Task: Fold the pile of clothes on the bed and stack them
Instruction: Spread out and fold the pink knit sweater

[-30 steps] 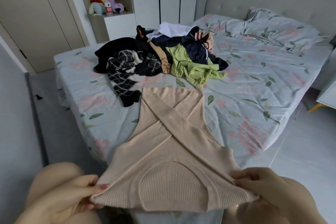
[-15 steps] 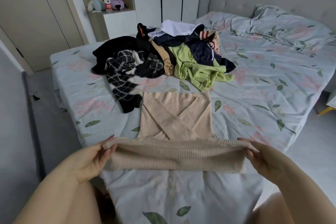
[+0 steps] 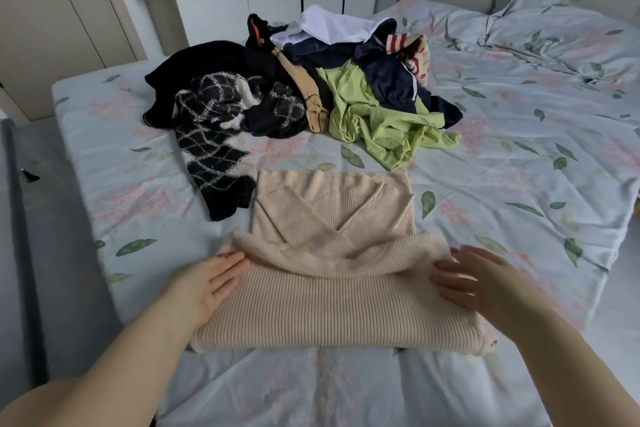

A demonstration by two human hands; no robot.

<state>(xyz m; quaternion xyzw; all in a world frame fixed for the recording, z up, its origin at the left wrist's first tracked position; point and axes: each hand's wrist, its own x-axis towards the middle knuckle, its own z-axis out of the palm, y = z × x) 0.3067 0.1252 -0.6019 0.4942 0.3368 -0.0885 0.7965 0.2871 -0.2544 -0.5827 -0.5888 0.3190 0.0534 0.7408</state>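
Since the earlier frame I have brought the lifted end of the beige sweater (image 3: 332, 305) down over itself, lower centre. My left hand (image 3: 204, 284) and right hand (image 3: 481, 284) lie flat on it, fingers straight, gripping nothing. Judged: one garment part-folded; the pile (image 3: 304, 87), upper centre, remains unfolded and nothing is stacked.

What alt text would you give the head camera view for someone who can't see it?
A left hand and a right hand rest open on a half-folded beige ribbed sweater on a floral-sheeted bed. An unfolded clothes pile lies behind it.
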